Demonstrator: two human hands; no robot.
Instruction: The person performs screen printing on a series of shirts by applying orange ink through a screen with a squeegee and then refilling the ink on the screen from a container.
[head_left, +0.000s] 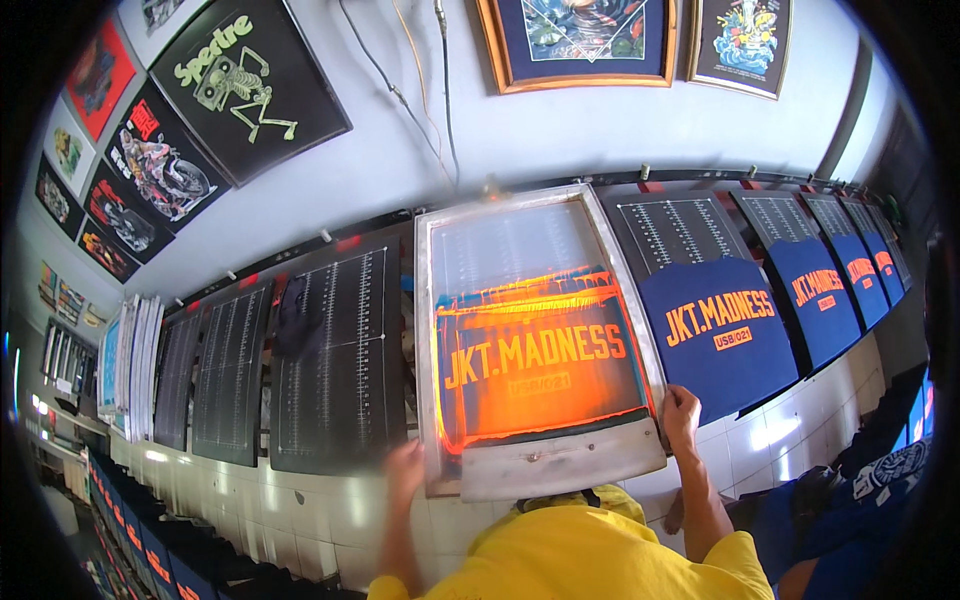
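Observation:
In front of me lies a screen printing frame [427, 300] with a pale metal rim. Bright orange ink [500, 415] is smeared over the lower part of its mesh, around the stencil's lettering. A worn pale board [565, 468] with bolts spans the frame's near end. My right hand [682, 412] has its fingers curled closed at the frame's lower right edge. Beside the lower left corner is my left hand [405, 465], smeared by motion, so its fingers and any contact with the rim are unclear.
To the right, several dark printing boards carry navy shirts [718, 330] with orange prints. Bare dark boards [340, 360] with ruled marks stand to the left, beyond them stacked frames [130, 365]. Printed navy fabric [150, 540] lies lower left. Another person [850, 520] is at lower right.

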